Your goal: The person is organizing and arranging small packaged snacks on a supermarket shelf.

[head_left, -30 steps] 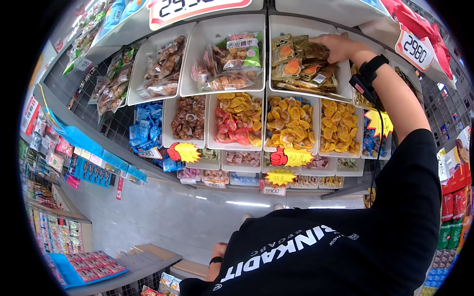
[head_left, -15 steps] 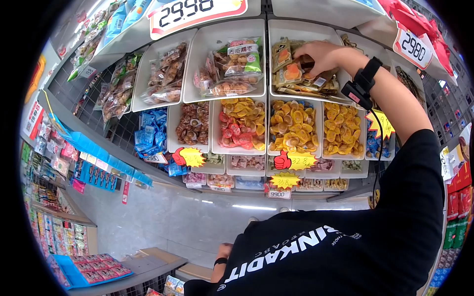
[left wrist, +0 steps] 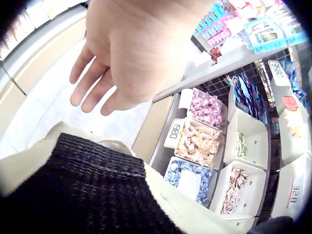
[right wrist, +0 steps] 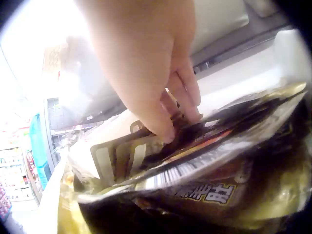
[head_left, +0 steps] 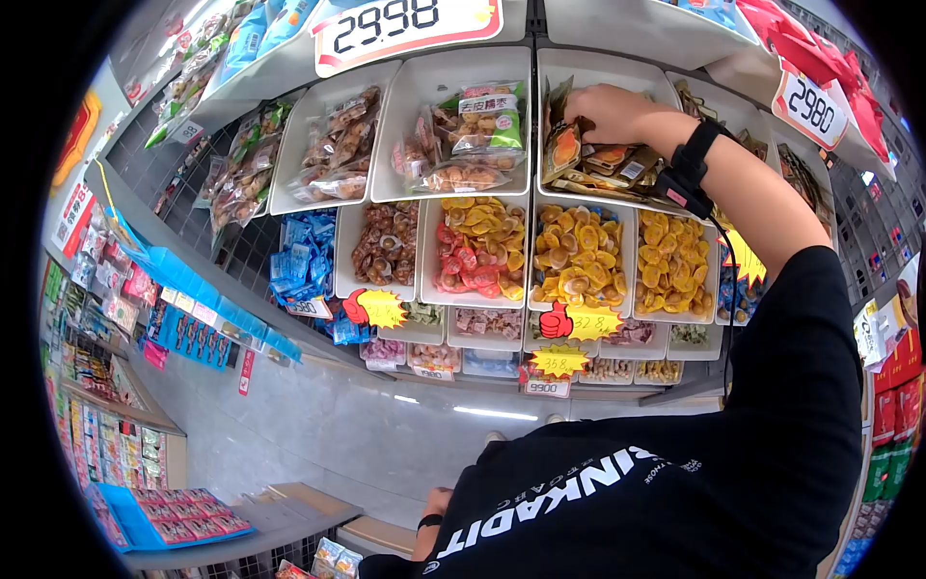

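My right hand [head_left: 610, 112] is down in a white bin [head_left: 656, 87] of flat gold-brown snack packets [head_left: 627, 172]. In the right wrist view, thumb and fingers [right wrist: 168, 129] pinch the upper edge of a snack packet [right wrist: 122, 156], their tips partly hidden among the packs. A packet with an orange picture [head_left: 563, 148] leans at the bin's left side, just below the hand. My left hand [left wrist: 136, 53] hangs beside the body over the floor, fingers loosely extended and holding nothing; only part of this hand [head_left: 439, 500] shows in the head view.
To the left stand bins of clear bagged snacks [head_left: 473, 130]. A lower row holds yellow-wrapped sweets [head_left: 579, 253] and brown-wrapped sweets [head_left: 386, 243]. A large price sign [head_left: 410, 31] hangs above. A low shelf with a blue display box [head_left: 174, 521] stands behind left.
My right hand has moved left across the bin, from its back right to its left side. The orange-picture packets there have shifted and tilted. The left hand stays hanging.
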Tool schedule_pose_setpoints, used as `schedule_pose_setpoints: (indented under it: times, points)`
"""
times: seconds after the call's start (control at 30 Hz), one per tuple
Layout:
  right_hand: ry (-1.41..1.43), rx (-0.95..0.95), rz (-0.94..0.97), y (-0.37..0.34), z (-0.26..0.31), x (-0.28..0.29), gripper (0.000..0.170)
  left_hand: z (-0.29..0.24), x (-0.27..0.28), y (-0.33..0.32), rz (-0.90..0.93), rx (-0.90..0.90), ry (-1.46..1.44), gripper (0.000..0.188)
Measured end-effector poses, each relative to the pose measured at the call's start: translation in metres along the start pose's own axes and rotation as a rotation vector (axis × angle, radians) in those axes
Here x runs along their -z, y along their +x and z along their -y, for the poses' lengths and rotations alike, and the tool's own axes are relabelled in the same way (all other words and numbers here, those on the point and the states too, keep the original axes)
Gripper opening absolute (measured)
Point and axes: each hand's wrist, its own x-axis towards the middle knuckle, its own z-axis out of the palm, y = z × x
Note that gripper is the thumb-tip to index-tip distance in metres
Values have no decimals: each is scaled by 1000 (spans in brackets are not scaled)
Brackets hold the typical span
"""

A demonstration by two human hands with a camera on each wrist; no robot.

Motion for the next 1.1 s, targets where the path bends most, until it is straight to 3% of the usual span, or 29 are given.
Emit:
schedule_pose_setpoints:
  times: [0.17,0.27,0.37,0.43,0.6,0.77,0.83,0.9,1.07,1.1]
  points:
    - [-313,221,-12,-8,14,0,22,11,-7,0,78,-18,-86,40]
    - [-468,352,-25,-2,9,-7,22,-3,-4,-8,59,-39,-37,38]
    - [-537,423,-53,3,6,-10,21,15,-10,19,19,-54,-7,35]
    - [-576,400,-27,4,10,-12,21,19,-11,27,-3,-121,-8,31]
    - [-689,412,10,10,4,-14,19,6,-7,14,-7,-79,-1,29]
    - [-503,318,-155,-6,-14,-4,27,14,-17,16,-40,-58,-79,30]
    - [-480,343,-140,-9,-17,-2,30,36,-22,38,-13,-168,114,29]
    - [-500,212,-193,-14,-26,0,30,38,-22,37,38,-126,88,30]
    - [-601,188,-217,0,-43,2,24,29,-20,28,59,-132,39,28]
    - [-630,179,-211,5,-42,2,20,21,-17,22,54,-66,-23,26]
